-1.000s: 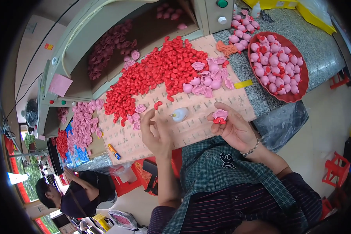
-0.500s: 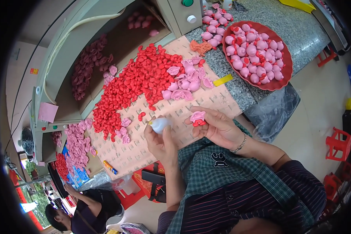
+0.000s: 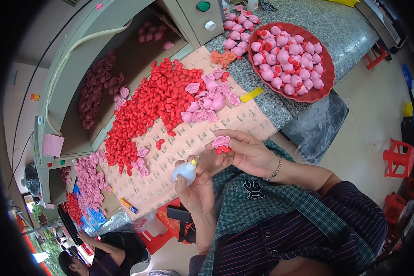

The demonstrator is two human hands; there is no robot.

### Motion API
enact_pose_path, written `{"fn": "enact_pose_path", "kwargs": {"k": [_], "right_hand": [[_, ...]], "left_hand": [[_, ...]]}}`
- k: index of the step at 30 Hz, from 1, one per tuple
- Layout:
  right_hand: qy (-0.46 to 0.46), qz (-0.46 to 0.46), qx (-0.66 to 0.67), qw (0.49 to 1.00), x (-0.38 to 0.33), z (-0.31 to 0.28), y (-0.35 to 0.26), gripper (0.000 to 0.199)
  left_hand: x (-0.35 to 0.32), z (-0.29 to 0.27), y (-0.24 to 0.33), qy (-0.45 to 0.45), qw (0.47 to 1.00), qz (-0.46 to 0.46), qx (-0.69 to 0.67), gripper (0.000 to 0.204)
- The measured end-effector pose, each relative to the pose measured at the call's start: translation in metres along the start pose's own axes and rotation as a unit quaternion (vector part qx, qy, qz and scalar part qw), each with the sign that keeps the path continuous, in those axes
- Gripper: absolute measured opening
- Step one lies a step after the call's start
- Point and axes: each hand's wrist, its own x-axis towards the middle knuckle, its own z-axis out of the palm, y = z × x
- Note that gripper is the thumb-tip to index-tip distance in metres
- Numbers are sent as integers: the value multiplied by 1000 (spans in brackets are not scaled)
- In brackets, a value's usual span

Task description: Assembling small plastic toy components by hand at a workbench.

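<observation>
L hand (image 3: 195, 186) grips white glue bottle (image 3: 185, 171); R hand (image 3: 246, 152) pinches pink-red piece (image 3: 221, 143).

- Bare pegboard sheet (image 3: 188, 161) between both hands and the red parts heap (image 3: 147, 110): open passage.
- Pink parts cluster (image 3: 207, 96) blocks the far-right route.
- Red tray (image 3: 324, 89) occupies the stone counter's (image 3: 340, 32) right side.

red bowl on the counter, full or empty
Full: the red bowl is heaped to its rim with pink round pieces, some with red parts.
</observation>
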Motion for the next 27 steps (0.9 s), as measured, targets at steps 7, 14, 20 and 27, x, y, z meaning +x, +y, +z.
{"fn": "enact_pose_path", "kwargs": {"k": [7, 14, 20, 27], "right_hand": [[3, 15, -3, 1000, -2, 10, -1, 42], [18, 25, -48, 998, -1, 10, 2, 45], [25, 35, -21, 999, -1, 11, 5, 46], [35, 49, -16, 998, -2, 14, 4, 47]], "left_hand": [[1, 9, -13, 56, 972, 151, 173, 42], [-3, 25, -18, 61, 881, 267, 387, 40], [-3, 24, -16, 57, 847, 295, 439, 38], [-3, 23, -16, 68, 853, 270, 442, 39]]}}
